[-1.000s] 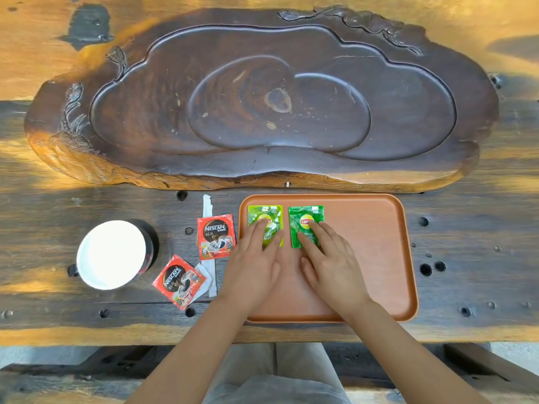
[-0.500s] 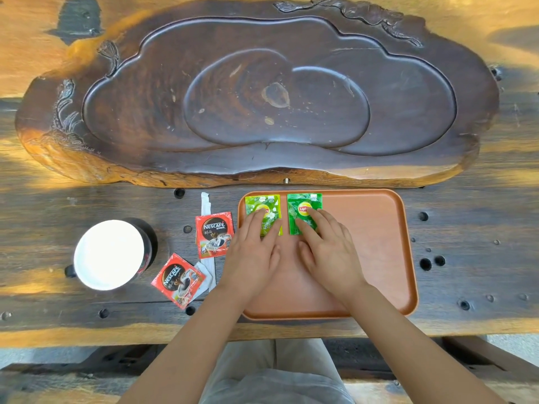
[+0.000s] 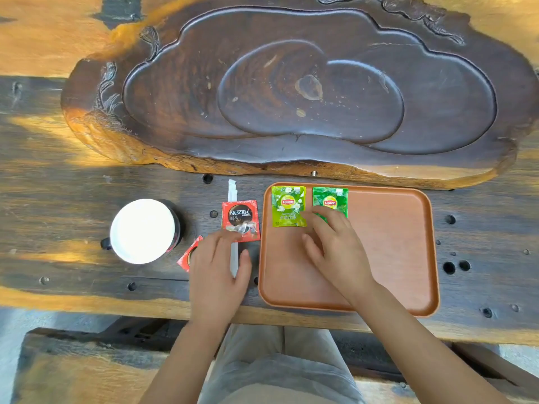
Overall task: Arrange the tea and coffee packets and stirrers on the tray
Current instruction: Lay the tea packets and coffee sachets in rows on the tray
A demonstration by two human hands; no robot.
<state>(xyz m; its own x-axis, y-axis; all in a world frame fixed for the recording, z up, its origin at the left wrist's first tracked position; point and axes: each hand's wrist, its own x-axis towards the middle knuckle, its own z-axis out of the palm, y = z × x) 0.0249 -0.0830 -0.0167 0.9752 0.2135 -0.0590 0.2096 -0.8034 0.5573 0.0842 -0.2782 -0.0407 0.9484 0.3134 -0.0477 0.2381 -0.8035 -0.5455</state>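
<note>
Two tea packets point(image 3: 288, 206) on tray point(image 3: 393, 243) | right hand point(image 3: 335, 249) open, touching one | left hand point(image 3: 217, 272) open over coffee packets point(image 3: 240, 220)

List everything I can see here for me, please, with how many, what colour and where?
tea packets: 2, light green and dark green, side by side at the tray's far left corner
coffee packets: 2, red, on the table left of the tray; the nearer one mostly hidden by the left hand
stirrer: 1 seen, white, under the far coffee packet
tray: 1, orange-brown, near table edge
cup: 1, white inside, far left
carved wooden slab: 1, dark brown, behind the tray
table: 1, dark weathered wood
left hand: over the coffee packets and stirrer
right hand: fingers on the dark green packet
</note>
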